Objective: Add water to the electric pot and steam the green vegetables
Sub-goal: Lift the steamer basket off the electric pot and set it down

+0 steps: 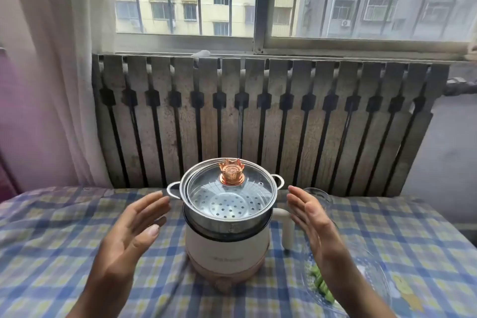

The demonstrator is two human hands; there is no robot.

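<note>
A white electric pot (227,245) stands in the middle of the checked table, its white handle (286,227) pointing right. On top sits a steel steamer basket (227,222) with two side handles, covered by a glass lid (229,188) with a copper crown knob (231,172). The perforated steamer floor shows through the lid. My left hand (134,230) is open, palm inward, just left of the steamer. My right hand (309,217) is open on the right side, apart from the pot. Green vegetables (321,284) lie in a clear glass dish (371,281) under my right forearm.
A clear glass vessel (316,195) stands behind my right hand. The blue and yellow checked tablecloth (64,235) covers the table. A slatted radiator cover (258,124) and a window rise behind the table; a curtain (64,72) hangs at the left.
</note>
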